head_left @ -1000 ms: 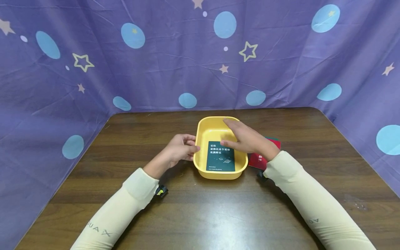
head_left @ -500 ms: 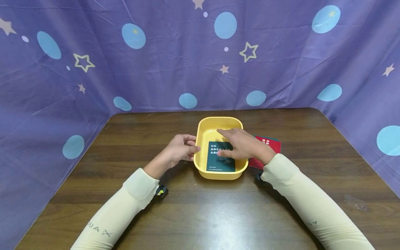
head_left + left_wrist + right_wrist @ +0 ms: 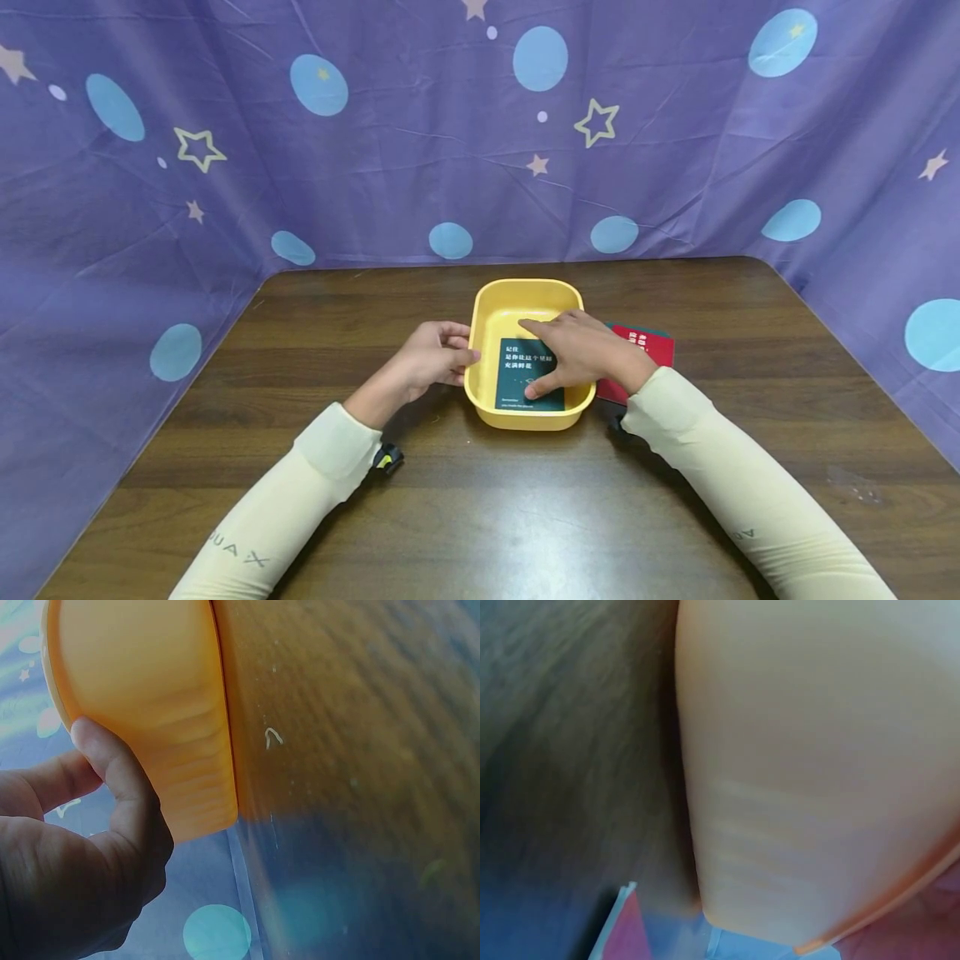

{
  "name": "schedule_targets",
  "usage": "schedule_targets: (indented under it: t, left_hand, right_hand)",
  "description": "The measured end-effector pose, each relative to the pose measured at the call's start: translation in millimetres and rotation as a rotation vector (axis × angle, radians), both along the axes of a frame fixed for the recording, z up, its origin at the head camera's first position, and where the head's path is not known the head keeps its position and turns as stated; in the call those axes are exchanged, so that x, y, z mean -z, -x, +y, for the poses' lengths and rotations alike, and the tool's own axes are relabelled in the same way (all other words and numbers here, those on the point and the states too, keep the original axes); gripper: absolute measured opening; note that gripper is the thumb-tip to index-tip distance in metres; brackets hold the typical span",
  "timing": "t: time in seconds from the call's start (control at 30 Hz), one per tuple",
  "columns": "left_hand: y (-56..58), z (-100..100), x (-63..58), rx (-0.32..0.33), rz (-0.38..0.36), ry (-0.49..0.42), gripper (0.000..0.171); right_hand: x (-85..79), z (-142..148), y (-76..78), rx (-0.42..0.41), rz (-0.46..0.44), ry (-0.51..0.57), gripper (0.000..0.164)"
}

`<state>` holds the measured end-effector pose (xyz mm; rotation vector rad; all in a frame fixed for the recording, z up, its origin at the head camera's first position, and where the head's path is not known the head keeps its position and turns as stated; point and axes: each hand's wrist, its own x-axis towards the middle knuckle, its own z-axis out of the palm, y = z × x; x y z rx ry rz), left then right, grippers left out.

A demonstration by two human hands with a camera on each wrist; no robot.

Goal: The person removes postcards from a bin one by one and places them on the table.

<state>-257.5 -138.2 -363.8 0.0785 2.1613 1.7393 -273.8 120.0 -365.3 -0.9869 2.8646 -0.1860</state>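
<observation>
A yellow plastic bin (image 3: pixel 528 421) with rounded corners stands on the table. Inside it lies a dark green card (image 3: pixel 517 379) with white lettering and small planet drawings. At the bin's left side, my left hand (image 3: pixel 429 358) holds the rim, thumb on top; the left wrist view shows the thumb (image 3: pixel 94 742) against the edge. My right hand (image 3: pixel 585 350) reaches over the right rim into the bin. Its fingers are spread above the card, with the thumb over the card's lower part; contact cannot be told. Part of the card is hidden beneath that hand.
Right of the bin, partly under my right wrist, lie a red card (image 3: pixel 660 346) with white lettering and a dark green one (image 3: pixel 613 326) showing at its edge. The wooden table (image 3: pixel 345 317) ends at a purple patterned curtain (image 3: pixel 405 167) behind.
My right hand has moved lower into the bin and slightly toward me, its thumb now over the card's lower part. More of the red card shows. The left hand has stayed put.
</observation>
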Motion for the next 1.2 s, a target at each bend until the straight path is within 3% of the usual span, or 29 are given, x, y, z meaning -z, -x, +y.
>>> schedule_targets:
  t: [0.27,0.73,1.0,1.2]
  left_hand:
    - [-0.5,0.1,0.1,-0.002,0.006,0.004,0.048]
    - [-0.1,-0.2,-0.1,-0.005,0.0,-0.002,0.048]
    - [-0.4,-0.1,-1.4,-0.005,-0.004,0.005,0.049]
    - [-0.3,-0.3,-1.2,-0.003,-0.005,0.009,0.049]
  right_hand:
    - [-0.7,-3.6,0.8,-0.001,-0.011,-0.085,0.112]
    - [-0.9,-5.7,1.5,0.02,-0.042,-0.103,0.11]
    - [-0.3,-4.5,0.7,0.0,0.002,-0.063,0.112]
    - [-1.0,-2.9,-0.3,0.013,0.015,0.026,0.113]
